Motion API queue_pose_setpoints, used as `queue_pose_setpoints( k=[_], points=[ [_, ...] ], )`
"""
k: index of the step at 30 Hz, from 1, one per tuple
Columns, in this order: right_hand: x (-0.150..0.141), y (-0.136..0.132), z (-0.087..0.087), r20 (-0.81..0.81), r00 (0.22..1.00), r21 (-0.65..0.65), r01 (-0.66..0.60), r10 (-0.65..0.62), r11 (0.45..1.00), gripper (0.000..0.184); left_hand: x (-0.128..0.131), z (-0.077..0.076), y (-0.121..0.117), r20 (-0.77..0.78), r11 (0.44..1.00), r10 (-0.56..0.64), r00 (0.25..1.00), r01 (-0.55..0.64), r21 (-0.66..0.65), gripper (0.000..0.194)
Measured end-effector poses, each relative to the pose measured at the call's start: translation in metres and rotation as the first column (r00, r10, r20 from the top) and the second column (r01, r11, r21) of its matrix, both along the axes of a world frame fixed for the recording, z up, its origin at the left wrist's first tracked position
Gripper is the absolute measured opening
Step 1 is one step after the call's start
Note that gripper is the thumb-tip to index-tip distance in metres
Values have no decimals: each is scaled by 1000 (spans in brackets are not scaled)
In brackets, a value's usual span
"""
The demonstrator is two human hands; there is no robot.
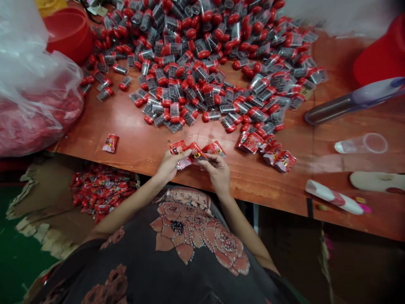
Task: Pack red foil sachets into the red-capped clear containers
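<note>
My left hand [169, 166] is closed on small red printed packets [195, 151], thumb on top, near the table's front edge. With thumb and fingers pinched, my right hand [218, 171] grips the right side of the same packets. Another red packet [215, 147] lies just beyond my right fingertips; I cannot tell whether it is joined to the others. To the right sit several more red packets [251, 142], some bunched together. A single packet [110, 143] lies apart on the left. Behind my hands spreads a big heap of small clear tubes with red caps [202, 71], with dark contents.
A plastic bag of red pieces [34, 114] and a red tub [68, 36] stand at the left. Below the table edge, a carton [101, 194] holds many red packets. On the right lie a dark-filled tube [332, 109], a clear cup [363, 144] and a white tube [333, 196].
</note>
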State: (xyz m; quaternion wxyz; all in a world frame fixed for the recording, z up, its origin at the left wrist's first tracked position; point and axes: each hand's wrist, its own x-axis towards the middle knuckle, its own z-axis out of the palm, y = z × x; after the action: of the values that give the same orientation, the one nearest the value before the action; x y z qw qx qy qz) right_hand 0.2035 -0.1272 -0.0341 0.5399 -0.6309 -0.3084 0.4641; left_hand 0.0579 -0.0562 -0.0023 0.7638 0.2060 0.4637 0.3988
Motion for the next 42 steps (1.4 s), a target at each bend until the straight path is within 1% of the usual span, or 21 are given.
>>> queue_pose_setpoints(
  k=[2, 3, 5, 7, 9, 12, 14, 16, 17, 19, 22, 24, 26, 27, 28, 30, 31, 33, 36, 39, 42],
  points=[
    [11, -6, -6, 160, 987, -38, 18, -11, 999, 28, -4, -3, 4, 3, 995, 80, 997, -80, -64, 19],
    [16, -9, -8, 260, 966, -51, 20, -6, 998, 27, -6, -4, 6, 7, 991, 100, 995, -99, -92, 20],
    [23, -13, -8, 446, 895, -62, 11, 18, 998, 27, -10, -5, 7, 18, 987, 97, 995, -94, -129, 22],
    [23, -14, -5, 551, 834, -38, -12, 31, 999, 33, -9, -5, 6, 12, 988, 74, 997, -72, -139, 19],
    [16, -10, 1, 553, 832, 13, -69, 50, 998, 38, -5, -6, 4, 4, 990, 51, 999, -50, -133, 15],
    [1, 4, 6, 431, 893, 100, -189, 129, 977, 33, 5, -5, 1, 33, 995, 28, 999, -25, -100, 14],
    [-7, 16, 5, 323, 934, 142, -211, 156, 967, 32, 10, -4, 1, 46, 996, 26, 999, -22, -82, 17],
    [-10, 24, 3, 262, 950, 155, -213, 168, 965, 34, 12, -4, 2, 37, 996, 44, 998, -41, -81, 19],
    [-9, 27, 3, 267, 946, 152, -228, 182, 962, 35, 11, -5, 3, 30, 995, 49, 998, -46, -88, 20],
    [-7, 30, 4, 335, 918, 141, -273, 213, 952, 36, 10, -5, 5, 28, 995, 40, 999, -37, -97, 22],
    [2, 33, 8, 476, 843, 117, -344, 252, 932, 37, 8, -5, 8, 54, 998, 19, 998, -15, -67, 25],
    [14, 41, 12, 542, 791, 100, -397, 284, 913, 34, 8, -2, 11, 54, 998, 36, 998, -33, -50, 27],
    [33, 55, 14, 620, 733, 69, -408, 281, 910, 31, 10, 1, 15, 27, 997, 65, 998, -63, -50, 26],
    [44, 64, 15, 673, 697, 49, -376, 248, 925, 32, 10, 3, 17, 12, 995, 82, 997, -81, -56, 25],
    [56, 74, 15, 758, 624, 13, -308, 192, 951, 33, 11, 5, 19, 1, 993, 94, 996, -93, -66, 23],
    [77, 94, 12, 912, 387, -94, -123, 135, 988, 32, 11, 7, 23, 2, 989, 114, 993, -113, -99, 18],
    [84, 103, 9, 923, 364, -108, -72, 127, 992, 33, 11, 8, 25, 6, 986, 111, 994, -110, -125, 16],
    [90, 115, 5, 941, 291, -168, -43, 173, 985, 32, 10, 9, 27, 21, 976, 120, 993, -115, -184, 13],
    [85, 118, 2, 934, 214, -278, -62, 285, 959, 29, 6, 10, 29, 57, 959, 128, 990, -108, -263, 12],
    [77, 114, 4, 922, 172, -343, -58, 348, 938, 35, 4, 11, 30, 87, 950, 139, 986, -108, -292, 13],
    [76, 113, 8, 911, 151, -379, -54, 383, 924, 34, 4, 13, 30, 81, 944, 157, 984, -126, -305, 14]
  ],
)
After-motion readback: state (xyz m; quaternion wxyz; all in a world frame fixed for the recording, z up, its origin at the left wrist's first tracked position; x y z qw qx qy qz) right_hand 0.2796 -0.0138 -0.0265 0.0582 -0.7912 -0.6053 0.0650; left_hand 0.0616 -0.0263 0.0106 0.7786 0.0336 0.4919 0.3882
